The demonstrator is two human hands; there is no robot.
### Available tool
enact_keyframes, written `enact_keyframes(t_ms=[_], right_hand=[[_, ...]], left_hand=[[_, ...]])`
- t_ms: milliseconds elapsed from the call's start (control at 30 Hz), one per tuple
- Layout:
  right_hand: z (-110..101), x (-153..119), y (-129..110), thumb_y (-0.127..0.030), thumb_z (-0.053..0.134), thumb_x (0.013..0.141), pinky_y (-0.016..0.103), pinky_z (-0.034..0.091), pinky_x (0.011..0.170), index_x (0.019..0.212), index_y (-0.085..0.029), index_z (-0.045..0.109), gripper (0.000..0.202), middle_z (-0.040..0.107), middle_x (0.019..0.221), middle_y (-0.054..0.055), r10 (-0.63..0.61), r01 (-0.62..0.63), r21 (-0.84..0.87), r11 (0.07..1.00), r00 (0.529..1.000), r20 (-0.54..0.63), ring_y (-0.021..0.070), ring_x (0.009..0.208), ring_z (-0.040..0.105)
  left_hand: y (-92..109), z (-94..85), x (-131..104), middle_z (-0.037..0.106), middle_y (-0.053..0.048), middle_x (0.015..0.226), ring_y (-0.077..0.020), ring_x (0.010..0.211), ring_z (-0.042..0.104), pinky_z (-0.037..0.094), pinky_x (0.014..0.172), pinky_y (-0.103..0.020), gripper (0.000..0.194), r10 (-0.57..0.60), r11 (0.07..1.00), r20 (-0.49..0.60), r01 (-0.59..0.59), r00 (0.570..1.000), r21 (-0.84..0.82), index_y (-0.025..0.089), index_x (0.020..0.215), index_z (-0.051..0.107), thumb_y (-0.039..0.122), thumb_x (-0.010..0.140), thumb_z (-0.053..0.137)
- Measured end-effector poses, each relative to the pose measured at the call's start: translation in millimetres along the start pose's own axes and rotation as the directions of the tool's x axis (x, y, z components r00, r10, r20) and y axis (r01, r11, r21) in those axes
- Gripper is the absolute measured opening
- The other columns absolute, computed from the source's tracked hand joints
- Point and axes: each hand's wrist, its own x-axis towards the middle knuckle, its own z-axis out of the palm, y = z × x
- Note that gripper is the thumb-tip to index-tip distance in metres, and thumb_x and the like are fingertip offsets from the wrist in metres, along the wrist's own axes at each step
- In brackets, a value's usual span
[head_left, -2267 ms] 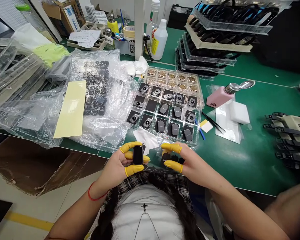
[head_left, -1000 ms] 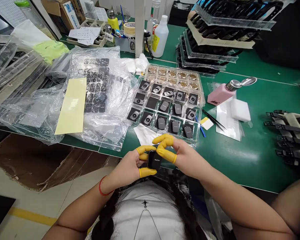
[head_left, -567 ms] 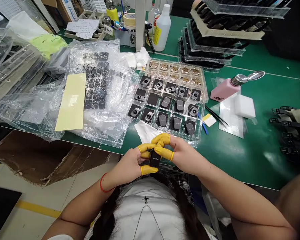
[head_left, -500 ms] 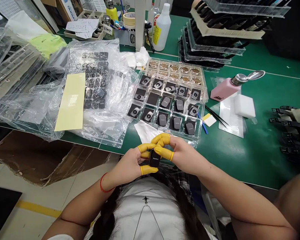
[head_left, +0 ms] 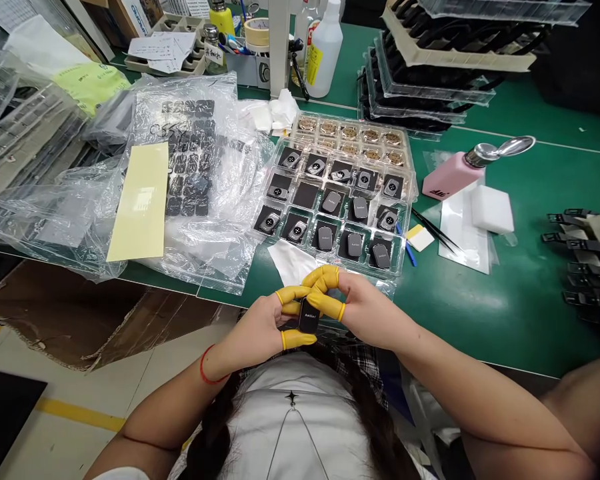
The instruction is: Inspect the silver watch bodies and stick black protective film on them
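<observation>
A black watch case (head_left: 309, 317) with "hello!" on its face is held upright just past the table's front edge. My left hand (head_left: 267, 330), in yellow finger covers, grips its side and lower edge. The fingers of my right hand (head_left: 357, 307), covered in yellow too, pinch its upper end. Beyond my hands lies a clear plastic tray (head_left: 330, 263) of watch cases; some show the back sensor, others the "hello!" face. One compartment holds only a black square (head_left: 306, 196). A white cloth (head_left: 291, 262) lies between the tray and my hands.
Plastic bags with a yellow sheet (head_left: 139, 200) cover the left. To the right are a pink dispenser bottle (head_left: 453, 177), black tweezers (head_left: 435, 228), a white sponge block (head_left: 493, 209) and black straps (head_left: 590, 267). Stacked trays (head_left: 425, 100) stand behind, near a white bottle (head_left: 324, 57).
The camera view has shifted slightly. Both hands keep nearly the same grip on the watch case, which has tilted very little.
</observation>
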Motion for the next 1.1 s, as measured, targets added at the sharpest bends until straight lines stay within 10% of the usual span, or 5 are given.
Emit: enact_keyframes(t_ms=[300, 567, 1100], right_hand=[[5, -10, -4, -0.019, 0.052, 0.09, 0.047, 0.035, 0.093, 0.083, -0.019, 0.061, 0.011, 0.066, 0.094, 0.004, -0.237, 0.182, -0.376, 0.908, 0.966, -0.106, 0.0208, 0.093, 0.054], [1, -2, -1, -0.033, 0.059, 0.088, 0.034, 0.046, 0.082, 0.075, -0.019, 0.059, 0.019, 0.062, 0.093, 0.005, -0.003, 0.003, 0.123, 0.992, 1.0, -0.005, 0.0173, 0.088, 0.058], [1, 0, 0, -0.033, 0.059, 0.088, 0.035, 0.044, 0.084, 0.074, -0.019, 0.059, 0.02, 0.063, 0.092, 0.005, 0.007, -0.007, 0.076, 0.997, 1.0, 0.005, 0.017, 0.088, 0.057]], left_hand=[[-3, -0.9, 1, 0.068, -0.004, 0.106, -0.0173, 0.096, 0.066, 0.051, 0.082, -0.026, 0.058, -0.009, 1.0, 0.001, 0.009, 1.0, -0.017, 0.024, 0.124, 0.053, 0.021, 0.071, 0.078], [-4, -1.1, 1, 0.069, -0.004, 0.106, -0.0163, 0.095, 0.066, 0.05, 0.085, -0.027, 0.06, -0.014, 1.0, -0.004, 0.014, 1.0, 0.01, 0.023, 0.125, 0.052, 0.021, 0.071, 0.078], [-5, -1.8, 1, 0.069, -0.005, 0.109, -0.0179, 0.097, 0.066, 0.051, 0.086, -0.028, 0.061, -0.011, 1.0, -0.006, 0.011, 1.0, 0.016, 0.024, 0.125, 0.053, 0.021, 0.07, 0.079]])
